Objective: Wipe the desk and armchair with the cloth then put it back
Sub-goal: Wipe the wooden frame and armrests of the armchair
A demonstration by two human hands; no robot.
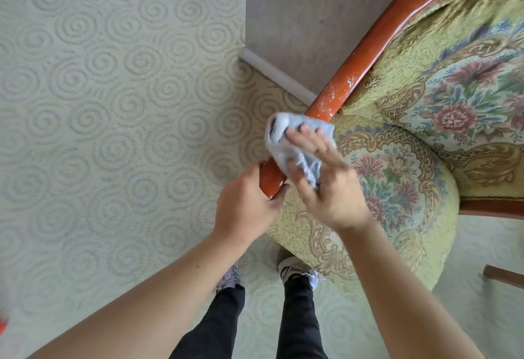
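An armchair (402, 165) with floral green upholstery and a glossy red-brown wooden armrest (365, 46) fills the right side. My left hand (246, 202) grips the front end of that armrest. A crumpled light grey cloth (286, 137) lies draped over the armrest just above. My right hand (326, 180) presses on the cloth with fingers spread and thumb under its lower edge. White dust specks show on the wood above the cloth. The desk is out of view.
Pale carpet with a swirl pattern (107, 120) covers the floor to the left. A beige wall with a white skirting board (278, 75) runs behind the armrest. My feet (297, 270) stand in front of the seat. A wooden piece (504, 276) shows at the right edge.
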